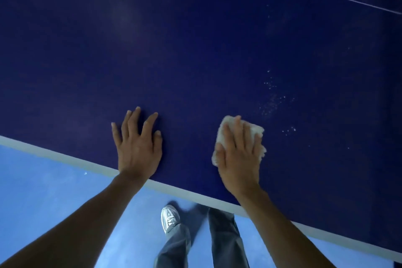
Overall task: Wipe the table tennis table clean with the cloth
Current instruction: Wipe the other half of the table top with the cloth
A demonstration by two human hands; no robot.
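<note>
Cloth (253,131) under right hand (239,154), table (174,50)

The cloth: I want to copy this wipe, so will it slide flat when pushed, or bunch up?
The cloth is probably soft and floppy: its fluffy edges bulge unevenly round the right hand. Pushed, it would likely slide flat, since that flat hand presses it against the table. Lifted, it would probably sag.
</note>
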